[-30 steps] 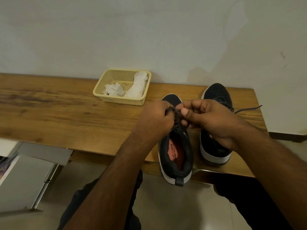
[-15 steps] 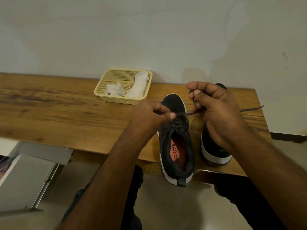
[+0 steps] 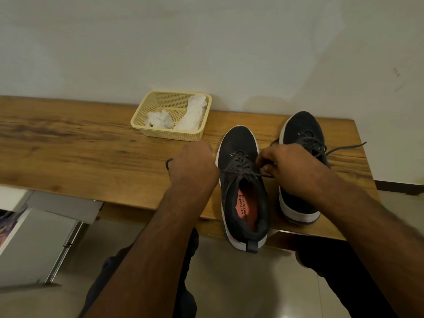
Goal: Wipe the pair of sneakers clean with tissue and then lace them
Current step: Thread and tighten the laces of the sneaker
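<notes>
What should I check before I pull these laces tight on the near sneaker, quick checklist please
1. Left hand grips its lace end: ok, the end pokes out past the fist.
2. Right hand pinches the other lace end: ok.
3. Near sneaker steady on the table: not ok, its heel overhangs the edge.
4. Laces threaded through every eyelet: cannot tell.
5. Far sneaker laced and tied: not ok, a loose lace trails right.
6. Used tissue out of the way: ok, in the basket.
</notes>
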